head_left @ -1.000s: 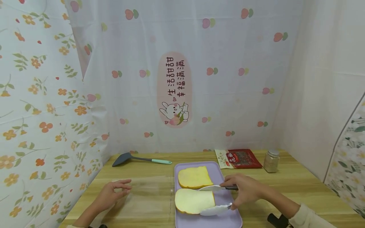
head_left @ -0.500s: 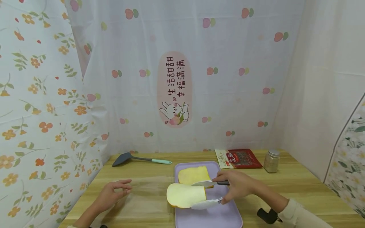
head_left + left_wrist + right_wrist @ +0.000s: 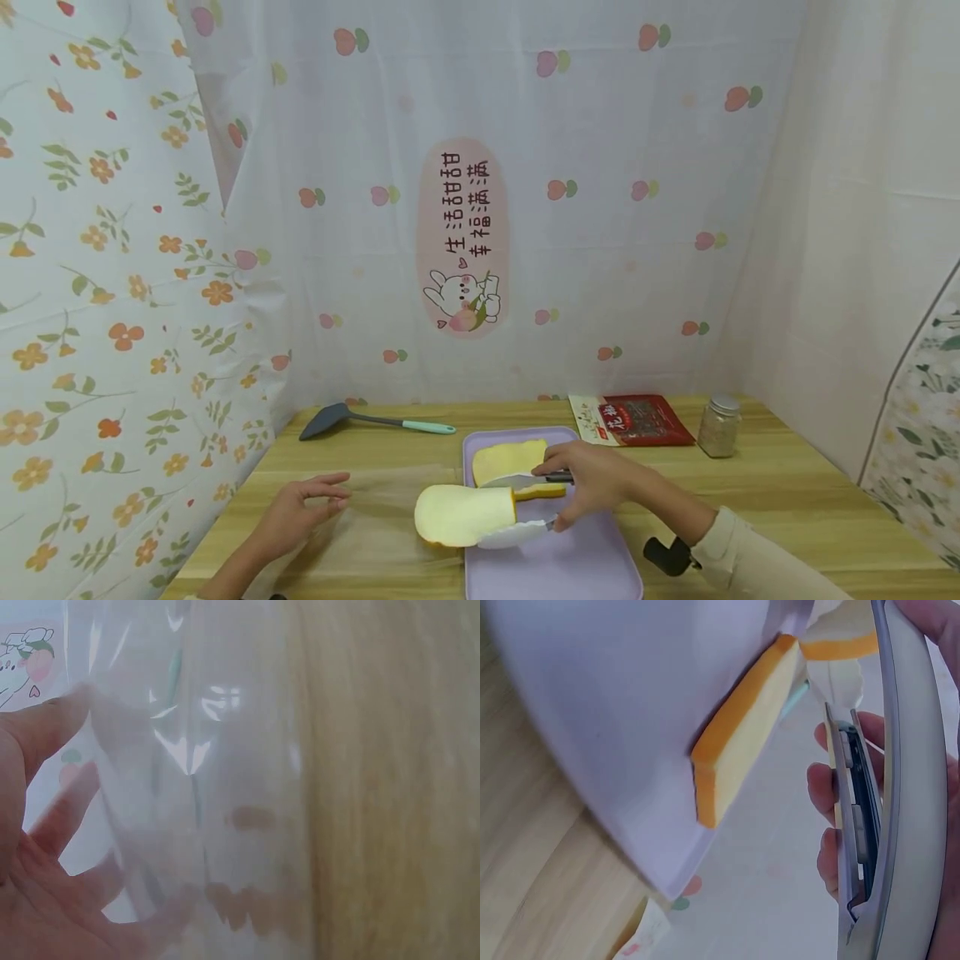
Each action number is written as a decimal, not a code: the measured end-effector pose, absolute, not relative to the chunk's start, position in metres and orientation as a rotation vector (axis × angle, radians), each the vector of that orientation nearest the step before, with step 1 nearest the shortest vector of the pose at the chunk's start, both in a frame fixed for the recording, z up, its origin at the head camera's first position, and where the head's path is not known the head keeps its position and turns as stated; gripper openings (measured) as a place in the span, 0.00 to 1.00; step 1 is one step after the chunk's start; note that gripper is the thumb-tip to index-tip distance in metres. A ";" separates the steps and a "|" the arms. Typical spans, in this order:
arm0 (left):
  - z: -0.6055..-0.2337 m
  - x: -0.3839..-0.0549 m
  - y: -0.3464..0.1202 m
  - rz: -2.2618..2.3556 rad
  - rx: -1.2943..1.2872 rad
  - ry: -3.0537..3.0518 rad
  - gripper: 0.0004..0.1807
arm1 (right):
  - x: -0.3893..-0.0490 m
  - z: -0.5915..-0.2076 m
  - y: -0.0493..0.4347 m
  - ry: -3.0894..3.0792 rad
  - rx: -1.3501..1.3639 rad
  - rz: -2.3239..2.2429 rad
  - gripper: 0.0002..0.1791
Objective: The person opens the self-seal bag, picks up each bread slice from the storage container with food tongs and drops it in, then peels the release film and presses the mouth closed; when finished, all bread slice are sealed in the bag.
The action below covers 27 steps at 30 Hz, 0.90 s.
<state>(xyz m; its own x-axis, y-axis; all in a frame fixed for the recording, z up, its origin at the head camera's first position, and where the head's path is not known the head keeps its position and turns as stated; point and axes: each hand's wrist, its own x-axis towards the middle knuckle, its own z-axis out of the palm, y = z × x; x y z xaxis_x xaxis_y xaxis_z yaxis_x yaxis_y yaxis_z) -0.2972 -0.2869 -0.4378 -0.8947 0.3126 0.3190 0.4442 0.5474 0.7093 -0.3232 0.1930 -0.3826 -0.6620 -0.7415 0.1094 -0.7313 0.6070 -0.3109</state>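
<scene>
Bread slice (image 3: pixel 463 515) is hanging over the tray's (image 3: pixel 558 571) left edge, lengthwise toward the clear bag (image 3: pixel 390 504). Right hand's (image 3: pixel 600 483) closer, gripping the tongs (image 3: pixel 513 535) holding it; left hand's (image 3: pixel 300 510) loosely spread by the bag.

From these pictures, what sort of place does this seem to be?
Probably a makeshift food-preparation corner, though it may only be staged: printed cloth hangs behind a wood-grain table, where a spatula and a purple tray holding a bread-like slice lie.
</scene>
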 end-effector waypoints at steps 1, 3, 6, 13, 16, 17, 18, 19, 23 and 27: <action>-0.438 -0.297 -0.286 -1.272 -0.637 -2.625 0.09 | -0.324 -0.383 0.191 2.785 -1.283 -0.515 0.40; -0.438 -0.298 -0.285 -1.281 -0.638 -2.627 0.10 | -0.327 -0.384 0.187 2.785 -1.290 -0.513 0.40; -0.438 -0.298 -0.284 -1.299 -0.642 -2.628 0.10 | -0.330 -0.385 0.181 2.796 -1.295 -0.508 0.40; -0.437 -0.298 -0.285 -1.297 -0.651 -2.636 0.10 | -0.337 -0.390 0.165 2.807 -1.319 -0.497 0.40; -0.437 -0.298 -0.286 -1.298 -0.647 -2.632 0.10 | -0.338 -0.391 0.157 2.802 -1.311 -0.506 0.40; -0.437 -0.298 -0.286 -1.297 -0.649 -2.631 0.11 | -0.338 -0.390 0.154 2.798 -1.309 -0.512 0.40; -0.437 -0.298 -0.286 -1.300 -0.650 -2.628 0.11 | -0.338 -0.390 0.151 2.792 -1.309 -0.517 0.40; -0.437 -0.298 -0.287 -1.303 -0.652 -2.627 0.11 | -0.337 -0.390 0.148 2.787 -1.312 -0.522 0.40; -0.438 -0.298 -0.288 -1.314 -0.664 -2.618 0.11 | -0.334 -0.388 0.138 2.778 -1.300 -0.520 0.41; -0.440 -0.299 -0.290 -1.301 -0.668 -2.613 0.10 | -0.334 -0.389 0.129 2.807 -1.256 -0.498 0.41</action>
